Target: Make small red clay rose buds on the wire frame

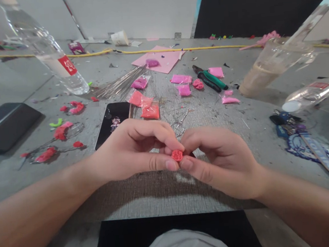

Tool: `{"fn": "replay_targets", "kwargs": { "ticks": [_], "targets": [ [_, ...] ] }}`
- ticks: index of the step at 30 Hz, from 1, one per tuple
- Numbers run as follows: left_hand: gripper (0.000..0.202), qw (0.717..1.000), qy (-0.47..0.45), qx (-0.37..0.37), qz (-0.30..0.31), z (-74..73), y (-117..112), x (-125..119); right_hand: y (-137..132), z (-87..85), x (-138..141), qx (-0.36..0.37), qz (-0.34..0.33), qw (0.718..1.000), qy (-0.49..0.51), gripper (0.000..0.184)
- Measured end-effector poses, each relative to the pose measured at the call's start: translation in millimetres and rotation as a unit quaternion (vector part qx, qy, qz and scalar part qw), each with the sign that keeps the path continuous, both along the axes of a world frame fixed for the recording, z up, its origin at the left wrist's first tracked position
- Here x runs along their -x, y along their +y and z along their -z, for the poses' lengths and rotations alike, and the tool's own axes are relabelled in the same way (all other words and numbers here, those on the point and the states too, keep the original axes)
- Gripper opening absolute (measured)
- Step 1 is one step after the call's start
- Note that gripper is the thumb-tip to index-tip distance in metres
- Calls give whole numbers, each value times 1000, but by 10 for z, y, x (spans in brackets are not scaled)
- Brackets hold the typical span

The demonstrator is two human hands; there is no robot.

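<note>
Between the fingertips of both hands sits a small red clay flower [177,155], its layered folds facing up toward me. My left hand [143,148] pinches it from the left with thumb and forefinger. From the right, the thumb and bent forefinger of my right hand [216,157] press against it. Both hands hover above the grey tabletop near its front edge. Just behind them lie a small pair of scissors [183,120] and, partly covered by my left hand, a dark phone [109,122]. Packets of coral-red clay [149,110] rest beside the phone.
Pink clay packets [180,79], green-handled pliers [211,78] and thin metal wires [120,83] lie further back. At left stand a water bottle [61,67] and red clay flowers on wire [46,153]. A drink cup [260,69], a lying bottle [311,94] and keychains [304,142] occupy the right.
</note>
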State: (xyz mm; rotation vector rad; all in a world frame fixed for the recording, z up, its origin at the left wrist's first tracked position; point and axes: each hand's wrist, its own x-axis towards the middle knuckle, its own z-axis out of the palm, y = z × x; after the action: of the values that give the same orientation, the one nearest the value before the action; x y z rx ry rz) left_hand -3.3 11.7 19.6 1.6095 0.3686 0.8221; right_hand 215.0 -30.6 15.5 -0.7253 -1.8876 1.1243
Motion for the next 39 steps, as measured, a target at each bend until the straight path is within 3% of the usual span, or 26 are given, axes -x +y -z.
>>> {"fn": "replay_targets", "kwargs": {
  "ticks": [10, 18, 22, 24, 26, 31, 34, 39],
  "targets": [
    [20, 998, -5, 21, 53, 10, 10, 2, 3, -7, 17, 0, 6, 1000, 2, 18],
    [23, 998, 0, 19, 65, 19, 10, 2, 57, 43, 24, 7, 8, 1000, 18, 28],
    [26, 997, 9, -23, 72, 18, 65, 30, 95, 18, -74, -13, -8, 1000, 27, 26],
    [28, 994, 39, -74, 66, 30, 122, 53, 131, 14, -139, -13, 16, 999, 33, 32],
    [25, 980, 110, -154, 63, 60, 187, 73, 180, 36, -187, -17, 69, 995, 68, 35],
    [27, 893, 298, -329, 78, 163, 264, 85, 284, 140, -191, -49, 124, 989, 58, 39],
    [29, 851, 357, -378, 72, 192, 242, 83, 303, 154, -166, -63, 127, 990, -4, 41],
    [26, 817, 402, -410, 60, 199, 258, 106, 305, 136, -150, -78, 146, 984, -65, 37]
  ]
}}
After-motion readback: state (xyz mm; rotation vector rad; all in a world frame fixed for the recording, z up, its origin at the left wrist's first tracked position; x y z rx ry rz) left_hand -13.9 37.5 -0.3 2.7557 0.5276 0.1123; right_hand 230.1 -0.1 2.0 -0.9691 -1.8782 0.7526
